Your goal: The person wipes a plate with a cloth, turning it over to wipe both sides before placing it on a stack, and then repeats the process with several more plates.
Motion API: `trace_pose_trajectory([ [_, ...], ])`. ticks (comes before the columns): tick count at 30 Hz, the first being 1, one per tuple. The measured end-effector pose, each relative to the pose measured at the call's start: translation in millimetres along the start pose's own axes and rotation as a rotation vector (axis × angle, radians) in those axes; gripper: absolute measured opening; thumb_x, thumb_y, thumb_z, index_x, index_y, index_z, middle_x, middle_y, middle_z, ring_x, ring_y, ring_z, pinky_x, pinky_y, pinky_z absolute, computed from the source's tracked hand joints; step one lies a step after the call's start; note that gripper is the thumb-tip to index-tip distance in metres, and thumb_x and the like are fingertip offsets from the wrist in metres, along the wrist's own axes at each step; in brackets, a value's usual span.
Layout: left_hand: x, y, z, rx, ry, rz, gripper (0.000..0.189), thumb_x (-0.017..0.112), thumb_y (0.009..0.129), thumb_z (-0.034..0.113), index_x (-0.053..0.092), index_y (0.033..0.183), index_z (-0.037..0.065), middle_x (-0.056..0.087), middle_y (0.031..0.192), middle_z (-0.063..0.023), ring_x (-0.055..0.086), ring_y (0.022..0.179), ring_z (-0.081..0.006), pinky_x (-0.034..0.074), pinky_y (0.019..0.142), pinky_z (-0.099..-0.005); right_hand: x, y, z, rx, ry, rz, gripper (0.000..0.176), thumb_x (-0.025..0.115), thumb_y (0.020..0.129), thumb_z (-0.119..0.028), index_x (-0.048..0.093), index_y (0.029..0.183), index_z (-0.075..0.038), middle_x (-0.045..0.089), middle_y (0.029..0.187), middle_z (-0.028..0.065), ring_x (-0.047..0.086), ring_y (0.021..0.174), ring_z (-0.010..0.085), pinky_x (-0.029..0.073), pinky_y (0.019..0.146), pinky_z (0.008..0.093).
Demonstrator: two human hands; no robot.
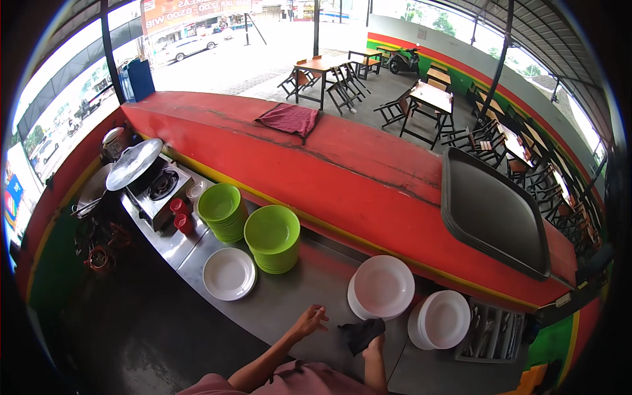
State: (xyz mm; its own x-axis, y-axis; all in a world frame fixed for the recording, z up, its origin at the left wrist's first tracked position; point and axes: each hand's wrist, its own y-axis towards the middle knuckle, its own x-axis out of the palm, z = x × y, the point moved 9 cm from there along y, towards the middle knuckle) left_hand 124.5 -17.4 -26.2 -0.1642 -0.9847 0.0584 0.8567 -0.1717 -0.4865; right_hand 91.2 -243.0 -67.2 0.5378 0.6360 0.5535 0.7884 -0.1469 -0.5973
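Observation:
My left hand hovers just over the steel counter, fingers loosely curled, holding nothing. My right hand grips a dark cloth that rests on the counter. Just beyond the cloth stands a stack of white plates. A second white stack sits to its right. A single white plate lies to the left of my left hand.
Two stacks of green bowls stand behind the single plate. A gas stove with a metal lid is far left. A red ledge carries a dark tray and a red cloth. A cutlery bin sits right.

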Motion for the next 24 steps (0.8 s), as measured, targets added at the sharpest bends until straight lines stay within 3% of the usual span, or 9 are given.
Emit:
trace_pose_trajectory([
  [3, -35.8, -1.0, -7.2, 0.002, -0.008, 0.010, 0.054, 0.044, 0.102, 0.041, 0.043, 0.131, -0.005, 0.065, 0.111, -0.0218, 0.070, 0.080, -0.0251, 0.052, 0.078, -0.0354, 25.1, 6.1, 20.4, -0.025, -0.002, -0.109, 0.030, 0.048, 0.098, -0.036, 0.057, 0.082, -0.013, 0.060, 0.075, 0.0023, 0.059, 0.068, 0.0200, 0.051, 0.065, 0.0353],
  [9, -111.5, -13.3, -1.3, 0.014, -0.057, 0.047, 0.054, 0.044, 0.102, 0.041, 0.046, 0.129, -0.006, 0.065, 0.110, -0.0218, 0.070, 0.082, -0.0264, 0.055, 0.075, -0.0342, 82.0, 10.1, 66.5, 0.012, -0.057, -0.122, 0.031, 0.048, 0.098, -0.034, 0.056, 0.078, -0.011, 0.059, 0.073, 0.0034, 0.060, 0.070, 0.0210, 0.051, 0.068, 0.0357],
  [12, -147.7, -14.9, -2.6, 0.009, -0.065, 0.070, 0.053, 0.044, 0.102, 0.041, 0.048, 0.127, -0.006, 0.065, 0.110, -0.0219, 0.070, 0.082, -0.0266, 0.055, 0.075, -0.0340, 101.9, 20.8, 92.7, 0.036, -0.038, -0.190, 0.035, 0.050, 0.097, -0.040, 0.059, 0.085, -0.008, 0.064, 0.079, 0.0083, 0.064, 0.076, 0.0271, 0.055, 0.073, 0.0415],
  [21, -220.1, -28.0, 10.7, 0.009, -0.044, 0.119, 0.051, 0.044, 0.102, 0.041, 0.050, 0.122, -0.006, 0.065, 0.109, -0.0190, 0.070, 0.082, -0.0256, 0.053, 0.076, -0.0343, 152.8, 27.6, 142.1, 0.078, -0.066, -0.169, 0.035, 0.049, 0.097, -0.039, 0.059, 0.083, -0.008, 0.064, 0.084, 0.0112, 0.063, 0.081, 0.0294, 0.053, 0.080, 0.0434],
  [24, -235.3, -25.9, 9.9, -0.004, -0.053, 0.122, 0.051, 0.044, 0.102, 0.041, 0.051, 0.122, -0.006, 0.066, 0.110, -0.0186, 0.070, 0.082, -0.0247, 0.052, 0.078, -0.0347, 181.2, 19.3, 146.6, 0.079, -0.041, -0.199, 0.034, 0.048, 0.097, -0.036, 0.058, 0.079, -0.009, 0.062, 0.076, 0.0069, 0.061, 0.073, 0.0247, 0.053, 0.070, 0.0383],
])
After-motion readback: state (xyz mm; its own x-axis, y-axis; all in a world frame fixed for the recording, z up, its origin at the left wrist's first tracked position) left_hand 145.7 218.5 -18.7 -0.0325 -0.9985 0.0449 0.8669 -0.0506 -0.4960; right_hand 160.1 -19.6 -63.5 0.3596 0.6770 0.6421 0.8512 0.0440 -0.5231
